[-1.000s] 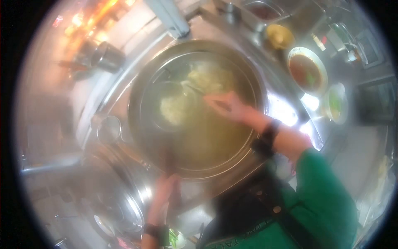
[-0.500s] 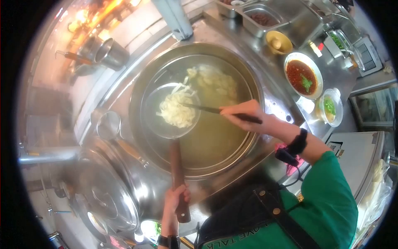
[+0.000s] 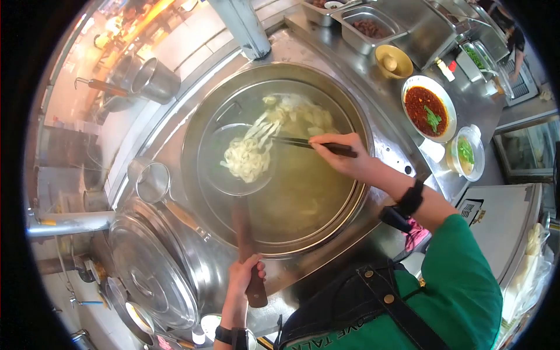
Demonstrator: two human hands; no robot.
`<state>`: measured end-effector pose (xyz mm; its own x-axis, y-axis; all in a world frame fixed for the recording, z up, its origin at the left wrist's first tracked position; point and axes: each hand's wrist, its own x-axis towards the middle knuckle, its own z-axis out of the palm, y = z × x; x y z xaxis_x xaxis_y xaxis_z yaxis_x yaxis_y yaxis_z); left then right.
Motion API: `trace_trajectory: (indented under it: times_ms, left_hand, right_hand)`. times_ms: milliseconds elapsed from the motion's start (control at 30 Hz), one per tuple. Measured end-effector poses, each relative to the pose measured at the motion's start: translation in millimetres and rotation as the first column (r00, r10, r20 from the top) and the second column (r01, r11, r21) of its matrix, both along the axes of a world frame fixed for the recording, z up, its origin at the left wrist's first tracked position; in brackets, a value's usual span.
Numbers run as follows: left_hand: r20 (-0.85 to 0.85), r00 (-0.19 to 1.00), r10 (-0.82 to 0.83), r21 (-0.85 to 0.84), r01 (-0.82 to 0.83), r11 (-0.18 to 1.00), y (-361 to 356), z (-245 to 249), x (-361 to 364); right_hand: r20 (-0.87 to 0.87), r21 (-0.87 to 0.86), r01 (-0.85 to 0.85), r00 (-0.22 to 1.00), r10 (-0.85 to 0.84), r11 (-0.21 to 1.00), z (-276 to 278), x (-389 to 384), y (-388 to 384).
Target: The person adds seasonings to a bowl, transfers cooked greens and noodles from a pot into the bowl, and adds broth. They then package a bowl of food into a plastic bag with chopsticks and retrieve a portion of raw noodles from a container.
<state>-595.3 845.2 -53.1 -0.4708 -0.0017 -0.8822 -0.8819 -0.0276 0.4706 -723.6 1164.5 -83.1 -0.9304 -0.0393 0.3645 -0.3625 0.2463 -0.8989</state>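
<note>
My left hand (image 3: pixel 245 275) is wrapped round the brown wooden handle of a strainer (image 3: pixel 242 230), whose round basket sits in the large steel pot (image 3: pixel 191 157). Pale, wide noodles (image 3: pixel 248 160) lie heaped in that basket. Dark chopsticks (image 3: pixel 291 141) are pinched in my right hand (image 3: pixel 344 154) above the pot, their tips at the heap's right edge. Some strands stretch from the heap up and right to more noodles (image 3: pixel 297 114) in the cloudy water. Steam blurs the basket's rim.
Right of the pot stand a bowl of red chili broth (image 3: pixel 421 111), a plastic tub with greens (image 3: pixel 465 153) and a yellow bowl (image 3: pixel 396 60). A second strainer (image 3: pixel 153 182) and a large lid (image 3: pixel 153 271) are on the left. Another person's arm (image 3: pixel 515 58) shows at far right.
My right hand and the chopsticks have shifted slightly up and left. Noodle strands now stretch between the basket and the noodles in the water. A person's arm has appeared at far upper right.
</note>
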Motion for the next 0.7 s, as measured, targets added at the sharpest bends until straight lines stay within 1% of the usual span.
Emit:
trace_trajectory:
  times_ms: [133,167,200,233,300,333,367,433,467,500,567,600,633,700]
  left_hand:
    - [0.005,1.000,-0.024,0.032,0.023,0.999,17.3,-5.3,-16.7]
    - [0.000,1.000,-0.026,0.030,0.026,0.999,16.8,-7.1,-16.7]
    - [0.008,1.000,-0.010,0.089,0.010,0.996,14.0,-9.7,-14.5]
    - [0.019,1.000,0.008,0.151,-0.011,0.988,10.9,-11.7,-10.4]
    - [0.043,0.999,0.024,0.138,-0.030,0.990,2.7,-7.6,8.3]
    - [0.062,0.997,0.038,0.124,-0.045,0.991,0.9,-6.9,13.5]
    - [0.064,0.997,0.048,0.130,-0.056,0.990,2.1,-8.8,16.7]
    - [0.069,0.992,0.101,0.154,-0.111,0.982,2.8,-8.9,24.7]
    - [0.057,0.992,0.108,0.153,-0.116,0.981,3.5,-8.0,24.9]
    - [0.060,0.991,0.116,0.166,-0.124,0.978,4.0,-6.9,25.4]
    - [0.063,0.990,0.129,0.176,-0.139,0.975,3.0,-2.2,32.3]
    - [0.044,0.993,0.111,0.158,-0.117,0.980,2.2,2.7,39.4]
    - [0.021,0.995,0.093,0.143,-0.095,0.985,1.5,6.6,45.2]
    - [0.009,0.996,0.094,0.146,-0.094,0.985,0.6,14.1,57.3]
  right_hand:
    - [0.024,-0.065,-0.019,1.000,0.021,0.998,-28.4,-16.7,-39.9]
    - [-0.045,-0.038,-0.111,0.993,0.110,0.993,-28.1,-15.0,-48.9]
    - [-0.110,-0.003,-0.200,0.974,0.199,0.980,-27.5,-15.5,-53.3]
    - [-0.113,-0.002,-0.201,0.973,0.200,0.980,-26.8,-15.1,-47.6]
    - [0.098,-0.048,-0.301,0.948,0.304,0.952,-4.9,-5.6,-22.7]
    - [0.077,-0.123,-0.230,0.968,0.241,0.965,5.3,-6.3,-11.0]
    - [0.079,-0.117,-0.241,0.965,0.251,0.963,5.7,-13.4,-3.6]
    - [0.179,-0.087,-0.104,0.977,0.119,0.991,8.1,-26.6,5.8]
    - [0.175,-0.149,-0.059,0.981,0.085,0.987,-5.8,-32.8,1.6]
    - [0.165,-0.152,-0.069,0.982,0.094,0.986,-9.2,-31.1,-0.2]
    - [0.238,0.014,-0.230,0.946,0.220,0.973,-13.8,-14.0,1.9]
    - [0.312,0.089,-0.261,0.924,0.222,0.961,5.0,-3.4,7.7]
    - [0.308,0.093,-0.267,0.924,0.227,0.959,20.1,4.1,19.7]
    - [0.309,-0.118,-0.066,0.946,0.100,0.991,43.5,16.1,40.2]
